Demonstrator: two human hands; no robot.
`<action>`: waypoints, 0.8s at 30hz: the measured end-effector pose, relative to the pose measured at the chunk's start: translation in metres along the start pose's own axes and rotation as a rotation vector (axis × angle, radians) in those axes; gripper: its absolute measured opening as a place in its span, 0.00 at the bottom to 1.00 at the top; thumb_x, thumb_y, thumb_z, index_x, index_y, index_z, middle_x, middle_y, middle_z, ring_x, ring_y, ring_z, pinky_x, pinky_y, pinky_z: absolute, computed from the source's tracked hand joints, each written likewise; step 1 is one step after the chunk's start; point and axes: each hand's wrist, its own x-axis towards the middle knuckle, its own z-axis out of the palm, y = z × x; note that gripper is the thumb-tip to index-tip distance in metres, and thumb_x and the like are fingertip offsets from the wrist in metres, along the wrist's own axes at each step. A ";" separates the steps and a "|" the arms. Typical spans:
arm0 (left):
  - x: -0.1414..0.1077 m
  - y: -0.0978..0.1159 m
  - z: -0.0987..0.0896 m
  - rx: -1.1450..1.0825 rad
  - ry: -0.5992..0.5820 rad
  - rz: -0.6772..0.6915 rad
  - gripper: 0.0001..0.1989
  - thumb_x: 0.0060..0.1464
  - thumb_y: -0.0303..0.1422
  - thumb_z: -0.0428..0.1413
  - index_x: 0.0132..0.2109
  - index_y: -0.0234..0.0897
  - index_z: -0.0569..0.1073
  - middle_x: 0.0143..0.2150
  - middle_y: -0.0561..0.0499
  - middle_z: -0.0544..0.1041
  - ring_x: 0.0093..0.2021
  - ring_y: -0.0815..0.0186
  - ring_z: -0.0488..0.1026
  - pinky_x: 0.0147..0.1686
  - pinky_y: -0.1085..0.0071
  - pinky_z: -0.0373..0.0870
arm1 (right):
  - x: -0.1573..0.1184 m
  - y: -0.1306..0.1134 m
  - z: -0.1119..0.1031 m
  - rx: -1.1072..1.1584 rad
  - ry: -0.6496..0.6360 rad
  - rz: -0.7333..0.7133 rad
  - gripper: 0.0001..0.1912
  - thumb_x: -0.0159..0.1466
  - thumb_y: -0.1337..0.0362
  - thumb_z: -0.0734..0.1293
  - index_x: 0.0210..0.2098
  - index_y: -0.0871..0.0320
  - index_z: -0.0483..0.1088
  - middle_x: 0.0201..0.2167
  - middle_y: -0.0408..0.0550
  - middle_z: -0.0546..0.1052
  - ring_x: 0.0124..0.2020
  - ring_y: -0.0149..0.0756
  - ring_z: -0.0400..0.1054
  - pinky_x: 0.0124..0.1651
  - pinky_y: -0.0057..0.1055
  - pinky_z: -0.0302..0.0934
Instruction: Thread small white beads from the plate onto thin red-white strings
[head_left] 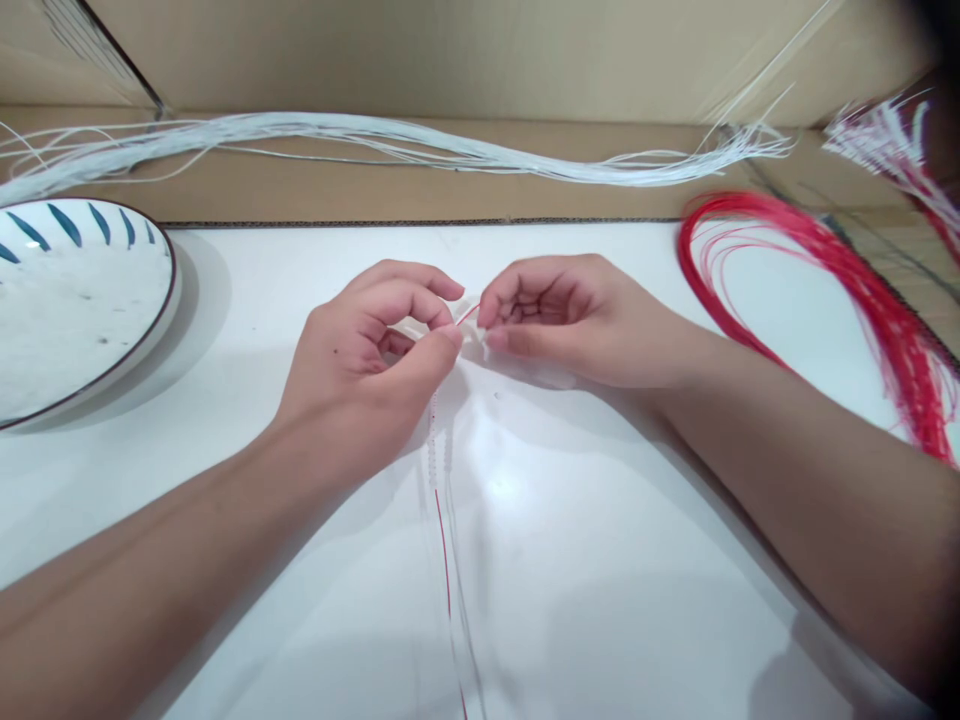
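Over the middle of the white table, my left hand (375,350) pinches a thin red and white cord (468,314) between thumb and index finger. My right hand (559,315) is close beside it, fingers curled and closed on the cord's short upper end. Below my left hand the cord continues downward through a pale, bumpy section (433,440), perhaps small clear beads or knots. From there a thin red strand (445,560) runs toward the bottom edge of the view. Something whitish behind the fingertips is too blurred to make out.
A white plate with blue-green leaf marks (82,320) stands at the left. Along the back lies a bundle of white cords (360,130) on cardboard (420,195). A looped bundle of red cords (847,260) is at the right, with a red and white bundle (885,145) behind it.
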 end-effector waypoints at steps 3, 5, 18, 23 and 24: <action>0.000 0.000 -0.001 0.021 0.012 0.017 0.07 0.53 0.31 0.64 0.27 0.43 0.78 0.45 0.52 0.81 0.39 0.62 0.77 0.21 0.70 0.66 | -0.001 -0.004 -0.013 -0.254 -0.221 0.018 0.05 0.58 0.67 0.75 0.35 0.58 0.78 0.33 0.44 0.78 0.30 0.29 0.67 0.32 0.28 0.63; 0.000 0.000 -0.001 0.040 0.006 0.016 0.08 0.53 0.30 0.63 0.27 0.44 0.77 0.45 0.52 0.81 0.41 0.60 0.78 0.23 0.69 0.67 | -0.002 -0.008 -0.017 -0.378 -0.296 -0.014 0.06 0.58 0.68 0.74 0.36 0.57 0.80 0.38 0.45 0.79 0.34 0.30 0.69 0.37 0.28 0.65; -0.004 0.005 -0.001 -0.086 0.003 -0.075 0.09 0.54 0.27 0.62 0.26 0.41 0.77 0.46 0.53 0.82 0.49 0.57 0.78 0.38 0.64 0.74 | 0.002 0.007 -0.001 0.051 -0.047 -0.079 0.02 0.58 0.70 0.74 0.32 0.60 0.77 0.29 0.42 0.79 0.28 0.25 0.70 0.30 0.22 0.66; -0.006 0.002 -0.002 -0.197 -0.059 0.012 0.10 0.54 0.23 0.61 0.28 0.42 0.77 0.48 0.54 0.82 0.48 0.58 0.78 0.39 0.63 0.74 | 0.004 0.009 0.008 0.461 0.009 -0.067 0.08 0.57 0.66 0.79 0.31 0.58 0.78 0.26 0.40 0.80 0.26 0.24 0.72 0.32 0.21 0.70; -0.006 0.002 -0.002 -0.209 -0.073 0.024 0.10 0.54 0.23 0.61 0.28 0.42 0.77 0.49 0.54 0.82 0.49 0.58 0.78 0.41 0.62 0.75 | 0.004 0.008 0.009 0.490 0.006 -0.060 0.08 0.56 0.64 0.80 0.31 0.59 0.78 0.27 0.41 0.80 0.26 0.24 0.72 0.31 0.21 0.70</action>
